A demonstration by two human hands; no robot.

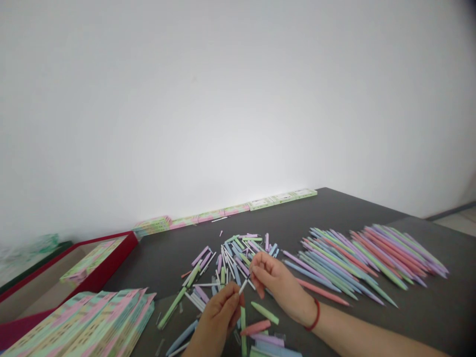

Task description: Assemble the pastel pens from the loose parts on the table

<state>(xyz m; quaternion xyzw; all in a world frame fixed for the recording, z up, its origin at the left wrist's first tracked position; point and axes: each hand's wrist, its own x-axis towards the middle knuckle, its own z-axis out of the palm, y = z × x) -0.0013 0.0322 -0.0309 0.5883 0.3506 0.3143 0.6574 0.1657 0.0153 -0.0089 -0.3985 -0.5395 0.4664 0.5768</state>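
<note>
My left hand (pixel 219 312) pinches a thin white pen tube (pixel 243 286) between thumb and fingers. My right hand (pixel 271 280), with a red bracelet (pixel 316 315) on its wrist, curls just beside the tube's upper tip. Whether those fingers hold something small is hidden. Under and behind both hands lies a loose heap of pastel pen parts (pixel 230 263). A green pen barrel (pixel 265 313) and a pink one (pixel 256 327) lie close to my hands. To the right, many assembled pastel pens (pixel 372 263) lie side by side in a long fan.
The dark grey table (pixel 178 267) bears everything. Stacks of pink and green printed cards (pixel 82 322) lie at the near left. A red-rimmed tray (pixel 100 263) holding more cards stands beyond them. A row of flat boxes (pixel 226 210) runs along the wall.
</note>
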